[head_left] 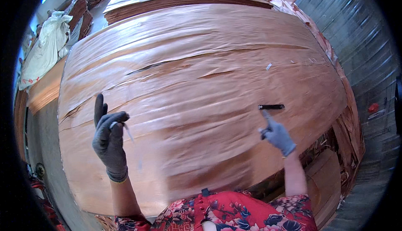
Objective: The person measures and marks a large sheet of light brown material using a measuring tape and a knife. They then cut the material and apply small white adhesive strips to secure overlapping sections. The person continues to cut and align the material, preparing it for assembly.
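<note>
A large reddish-brown wood veneer sheet (201, 101), wavy and split by several long cracks, lies in front of me. My left hand (109, 141), in a dark grey glove, is over its left part. Thumb and fingers pinch a thin whitish strip of tape (131, 133), which hangs down, while the index finger points up. My right hand (277, 134), in a lighter grey glove, is over the right part with its index finger stretched out and other fingers curled. That fingertip is at a short black bar (272, 107) with a pale left end; whether they touch I cannot tell.
A small white scrap (269, 66) lies on the sheet at the right. Behind stands another veneer stack (188, 6). A pale cloth (46, 48) covers a pile at far left. Plastic sheeting (347, 34) spreads along the right, with a red scrap (373, 107) on it.
</note>
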{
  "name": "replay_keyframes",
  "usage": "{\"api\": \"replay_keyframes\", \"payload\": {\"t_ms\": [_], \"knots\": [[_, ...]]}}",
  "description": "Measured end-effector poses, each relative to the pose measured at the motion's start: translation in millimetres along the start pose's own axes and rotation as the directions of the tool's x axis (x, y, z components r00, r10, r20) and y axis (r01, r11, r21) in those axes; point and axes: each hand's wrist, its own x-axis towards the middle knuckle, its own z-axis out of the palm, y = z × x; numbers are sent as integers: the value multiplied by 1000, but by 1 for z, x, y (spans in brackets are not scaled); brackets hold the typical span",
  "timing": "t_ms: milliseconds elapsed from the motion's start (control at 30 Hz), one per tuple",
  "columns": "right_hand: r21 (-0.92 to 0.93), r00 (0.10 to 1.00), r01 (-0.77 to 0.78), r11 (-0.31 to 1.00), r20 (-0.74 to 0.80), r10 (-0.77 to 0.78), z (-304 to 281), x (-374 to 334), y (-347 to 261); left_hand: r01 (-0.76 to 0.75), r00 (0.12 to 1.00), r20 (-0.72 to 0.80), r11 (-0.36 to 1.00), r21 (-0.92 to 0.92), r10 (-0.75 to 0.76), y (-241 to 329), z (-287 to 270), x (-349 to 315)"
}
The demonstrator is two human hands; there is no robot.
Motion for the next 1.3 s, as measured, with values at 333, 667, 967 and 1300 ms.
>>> {"api": "replay_keyframes", "payload": {"t_ms": [333,667,967,1300], "knots": [[-713,980,-141,687,-3,199,43,70,-18,-139,920,390,957,253,30,-15,83,41],[641,922,345,686,-94,-376,62,153,-125,168,880,472,962,-215,-48,-36,204,41],[670,992,-52,741,120,-39,69,258,-89,-9,987,160,976,218,-27,-204,275,67],[485,960,-146,862,280,5,88,394,-96,-54,908,394,890,453,-146,-266,323,64]]}}
